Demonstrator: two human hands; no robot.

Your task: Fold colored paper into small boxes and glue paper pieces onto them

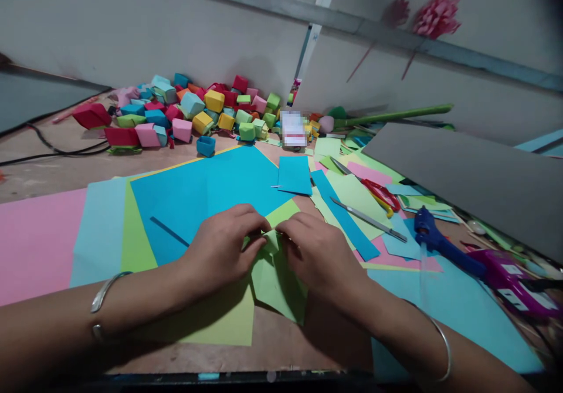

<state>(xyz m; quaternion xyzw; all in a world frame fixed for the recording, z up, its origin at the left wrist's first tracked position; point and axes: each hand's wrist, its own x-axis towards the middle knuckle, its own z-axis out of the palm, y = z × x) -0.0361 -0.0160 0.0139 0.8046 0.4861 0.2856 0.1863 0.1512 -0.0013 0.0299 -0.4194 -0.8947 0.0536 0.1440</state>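
Observation:
A light green sheet of paper (278,287) is pinched at its upper edge between both my hands, where a small folded part stands up. My left hand (229,240) grips the fold from the left, thumb and forefinger pressed together. From the other side my right hand (319,249) pinches the same fold, its fingertips almost meeting the left ones. The paper's lower part hangs toward the table's front edge. Under my left wrist lies a pale yellow-green sheet (220,322), and beyond my hands is a large blue sheet (220,187).
Folded paper boxes (215,102) in many colours are heaped against the wall. On the right lie red-handled scissors (378,193), a craft knife (369,220), a blue glue gun (444,246) and paper scraps. A grey board (475,176) leans at the right.

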